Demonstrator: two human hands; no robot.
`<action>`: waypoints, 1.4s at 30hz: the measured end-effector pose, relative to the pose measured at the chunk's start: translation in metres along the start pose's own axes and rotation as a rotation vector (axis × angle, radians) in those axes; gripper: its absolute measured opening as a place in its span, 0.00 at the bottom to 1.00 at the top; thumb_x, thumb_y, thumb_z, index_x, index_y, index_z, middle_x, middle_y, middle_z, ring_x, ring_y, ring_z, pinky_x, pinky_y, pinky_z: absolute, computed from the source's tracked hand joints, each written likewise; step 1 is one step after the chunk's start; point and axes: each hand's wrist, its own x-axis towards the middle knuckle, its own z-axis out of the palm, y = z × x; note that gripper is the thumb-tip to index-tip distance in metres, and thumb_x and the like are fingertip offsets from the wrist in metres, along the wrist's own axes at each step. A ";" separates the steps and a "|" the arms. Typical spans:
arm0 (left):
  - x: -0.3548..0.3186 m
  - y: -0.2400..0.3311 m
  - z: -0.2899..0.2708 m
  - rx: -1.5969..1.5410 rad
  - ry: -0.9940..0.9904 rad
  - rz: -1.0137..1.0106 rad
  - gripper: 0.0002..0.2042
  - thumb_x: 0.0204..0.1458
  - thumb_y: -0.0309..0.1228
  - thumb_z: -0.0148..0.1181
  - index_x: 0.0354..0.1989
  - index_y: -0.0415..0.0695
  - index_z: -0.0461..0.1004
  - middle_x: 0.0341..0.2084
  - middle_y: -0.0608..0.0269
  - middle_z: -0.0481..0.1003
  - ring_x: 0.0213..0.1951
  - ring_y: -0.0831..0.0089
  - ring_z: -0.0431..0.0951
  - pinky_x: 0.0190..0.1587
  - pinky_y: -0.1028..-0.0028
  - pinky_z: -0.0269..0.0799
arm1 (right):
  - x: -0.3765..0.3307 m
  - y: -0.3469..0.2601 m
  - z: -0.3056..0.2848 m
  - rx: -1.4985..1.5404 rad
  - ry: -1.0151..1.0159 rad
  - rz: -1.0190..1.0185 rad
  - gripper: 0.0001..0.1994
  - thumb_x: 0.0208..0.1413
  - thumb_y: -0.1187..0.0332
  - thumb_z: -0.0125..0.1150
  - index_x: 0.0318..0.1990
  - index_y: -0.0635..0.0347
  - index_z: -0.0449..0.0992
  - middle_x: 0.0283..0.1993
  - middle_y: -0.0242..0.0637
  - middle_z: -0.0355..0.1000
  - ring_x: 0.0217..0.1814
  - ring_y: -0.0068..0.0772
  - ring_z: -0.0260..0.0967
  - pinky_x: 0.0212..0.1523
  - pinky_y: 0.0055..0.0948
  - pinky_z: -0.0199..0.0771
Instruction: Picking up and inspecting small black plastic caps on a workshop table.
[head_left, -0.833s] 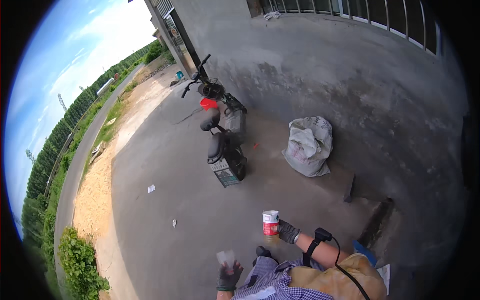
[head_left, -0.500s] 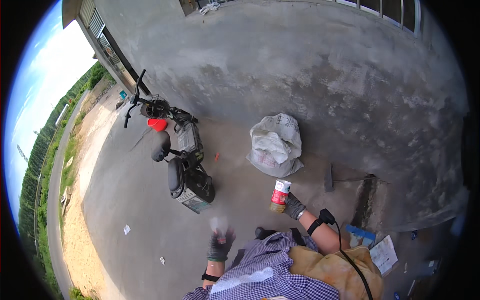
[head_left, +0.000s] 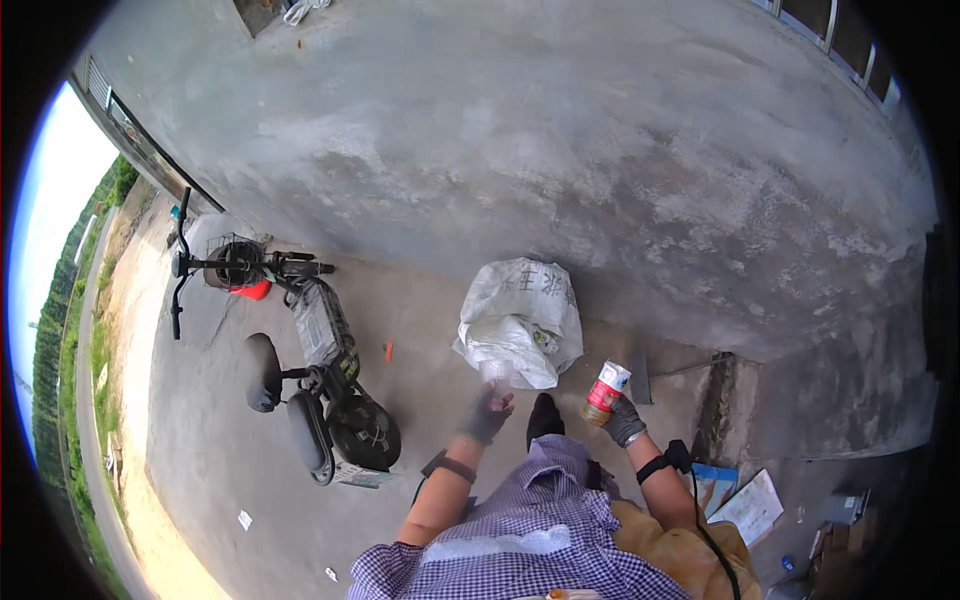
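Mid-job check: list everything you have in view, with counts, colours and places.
Container: 1, red-and-white, in right grip
Translucent item: 1, whitish, at left grip
Sack: 1, white, near wall
Scooter: 1, black-grey, left of sack
Bucket: 1, red, partly hidden by scooter
Small scrap: 1, orange, between scooter and sack
Pale scraps: 2, white, lower left
Flat sheets: 2, blue-and-white and white, lower right
Clutter: uncounted, mixed, lower right, indistinct
Wall: 1, grey, beyond sack
Road: 1, grey, far left
Shoe: 1, black, between grips
Grips: 2, grey-gloved, lower centre
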 end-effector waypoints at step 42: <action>0.145 0.311 0.096 0.571 -0.264 -0.034 0.22 0.44 0.44 0.58 0.45 0.45 0.68 0.33 0.66 0.70 0.37 0.73 0.68 0.43 0.72 0.66 | 0.230 -0.010 0.196 -1.593 0.436 -0.432 0.31 0.37 0.63 0.64 0.51 0.64 0.61 0.48 0.48 0.64 0.51 0.44 0.62 0.53 0.34 0.60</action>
